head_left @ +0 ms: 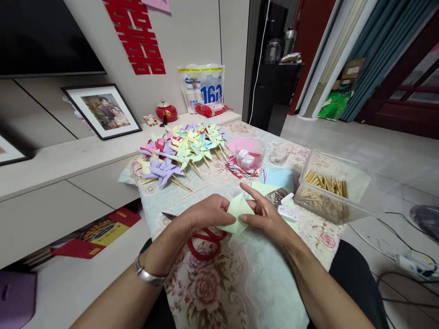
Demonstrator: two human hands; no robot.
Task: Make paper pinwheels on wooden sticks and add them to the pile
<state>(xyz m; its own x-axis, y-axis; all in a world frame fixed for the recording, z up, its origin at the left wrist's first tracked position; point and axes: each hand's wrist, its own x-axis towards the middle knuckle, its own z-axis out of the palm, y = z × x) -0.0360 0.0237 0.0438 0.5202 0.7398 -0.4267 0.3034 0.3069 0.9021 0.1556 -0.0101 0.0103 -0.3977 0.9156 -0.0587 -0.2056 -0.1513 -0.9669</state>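
A pale green paper square [237,211] was pinched between both hands, just above the flowered tabletop [219,278]. The left hand [209,212] was closed on the sheet's left edge, fingers curled over it; the grip of the right hand [265,214] was closed on the right edge by thumb and lower fingers, while the index finger was held out straight, pointing away over the paper. So the paper sat squarely inside the two grips, bridging them, not lying on the cloth.

The step in hand was judged to be a fold or crease in the sheet. What the next move called for was a firm hold at one edge while the other edge was brought across and pressed flat, corners matched.

Directly beneath the left hand, red-handled scissors [206,244] were laid on the cloth, partly hidden by the wrist. Just beyond the right hand, a small white box [288,213] and more coloured sheets [277,179] were seen. Further right, a clear tub of wooden sticks [325,187] was placed. Towards the far-left end, a heap of finished paper pinwheels [185,151] was piled, well apart from the hands.
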